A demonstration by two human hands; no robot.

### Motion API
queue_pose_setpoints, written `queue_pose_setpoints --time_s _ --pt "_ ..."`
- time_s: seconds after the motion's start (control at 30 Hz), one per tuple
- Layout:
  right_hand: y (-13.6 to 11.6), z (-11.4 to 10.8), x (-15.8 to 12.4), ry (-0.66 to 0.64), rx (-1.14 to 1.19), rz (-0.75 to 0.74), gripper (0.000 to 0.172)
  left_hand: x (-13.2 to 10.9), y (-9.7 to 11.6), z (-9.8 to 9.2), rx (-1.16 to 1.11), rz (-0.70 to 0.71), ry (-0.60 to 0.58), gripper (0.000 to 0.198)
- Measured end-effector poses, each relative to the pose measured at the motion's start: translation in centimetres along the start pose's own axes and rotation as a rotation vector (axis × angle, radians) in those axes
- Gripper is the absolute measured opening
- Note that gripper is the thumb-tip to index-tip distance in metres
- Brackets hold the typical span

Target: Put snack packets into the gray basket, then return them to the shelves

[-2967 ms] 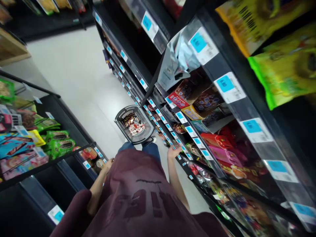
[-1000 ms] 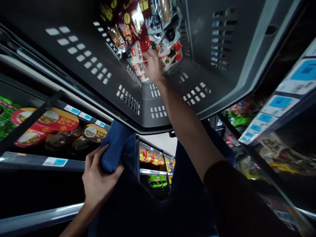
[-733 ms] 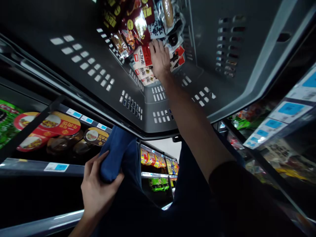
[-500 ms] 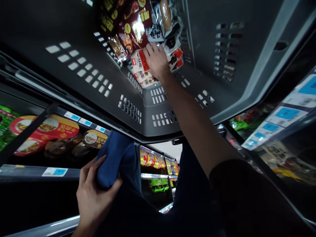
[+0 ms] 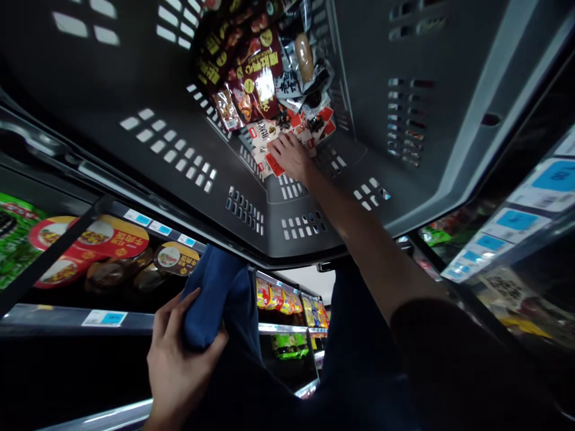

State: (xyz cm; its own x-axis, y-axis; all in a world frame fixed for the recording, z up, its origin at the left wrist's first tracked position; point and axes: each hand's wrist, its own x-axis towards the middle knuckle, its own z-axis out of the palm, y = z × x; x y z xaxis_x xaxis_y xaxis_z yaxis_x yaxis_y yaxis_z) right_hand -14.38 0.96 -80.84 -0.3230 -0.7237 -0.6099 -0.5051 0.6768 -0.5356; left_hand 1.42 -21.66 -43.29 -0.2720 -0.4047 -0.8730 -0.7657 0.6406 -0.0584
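My right hand [image 5: 293,157] reaches down into a dark grey shopping basket [image 5: 309,242]. Its fingers curl over a red-and-white food packet [image 5: 275,165] near the basket's bottom; the fingertips are partly hidden. More red-and-white packets with dark pictures [image 5: 321,121] lie just beyond. Farther in are shiny maroon snack bags [image 5: 256,78] with yellow lettering. Beside them sits a silvery pouch with a sausage-like piece [image 5: 304,57] showing. Low on the left, my left hand [image 5: 179,353] is wrapped round my knee [image 5: 204,308] in blue trousers.
Shelves flank the basket. On the left are round-labelled food tubs [image 5: 110,236] and green bags [image 5: 18,239]. Price tags [image 5: 516,221] line the right-hand shelf edge. Behind my legs, another shelf holds red-and-yellow packets [image 5: 278,299] and green packets [image 5: 290,345].
My right hand has drawn back toward the basket's near side, and the red-and-white packet under it has shifted and turned. The left hand stays on the knee. The view has moved slightly.
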Motion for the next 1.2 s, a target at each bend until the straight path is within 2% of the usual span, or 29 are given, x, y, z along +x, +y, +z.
queue_pose_setpoints --time_s 0.13,0.23,0.33,0.47,0.7,0.8,0.9,1.07,1.2 --pt "-0.7 0.6 -0.5 -0.009 0.014 0.125 0.048 0.0 0.0 0.0 -0.002 0.014 0.018 0.052" --pt "-0.8 0.6 -0.4 -0.009 -0.046 0.167 0.049 0.1 0.0 0.1 -0.008 0.02 0.026 0.052" --pt "-0.7 0.2 0.0 0.024 0.0 0.189 0.05 0.1 -0.2 0.2 -0.011 0.03 0.03 0.052" --pt "-0.4 -0.6 1.4 0.048 0.096 0.186 0.051 0.1 -0.6 0.3 -0.003 0.043 0.029 0.052" --pt "-0.5 -2.2 4.9 0.056 -0.066 0.264 0.047 0.1 -0.3 0.2 -0.018 0.05 0.032 0.05" --pt "-0.9 -3.1 5.7 0.064 -0.203 0.239 0.046 0.2 -0.4 0.1 -0.014 0.065 0.04 0.051" --pt "-1.1 -3.5 5.8 0.094 -0.245 0.2 0.049 0.2 -0.6 0.0 -0.014 0.068 0.03 0.052" --pt "-0.9 -2.9 5.6 0.129 -0.077 0.116 0.048 0.3 -0.9 0.0 -0.02 0.089 0.029 0.052" --pt "-1.1 -2.5 5.7 0.135 0.004 0.155 0.05 0.5 -0.8 0.0 -0.019 0.094 0.034 0.051"
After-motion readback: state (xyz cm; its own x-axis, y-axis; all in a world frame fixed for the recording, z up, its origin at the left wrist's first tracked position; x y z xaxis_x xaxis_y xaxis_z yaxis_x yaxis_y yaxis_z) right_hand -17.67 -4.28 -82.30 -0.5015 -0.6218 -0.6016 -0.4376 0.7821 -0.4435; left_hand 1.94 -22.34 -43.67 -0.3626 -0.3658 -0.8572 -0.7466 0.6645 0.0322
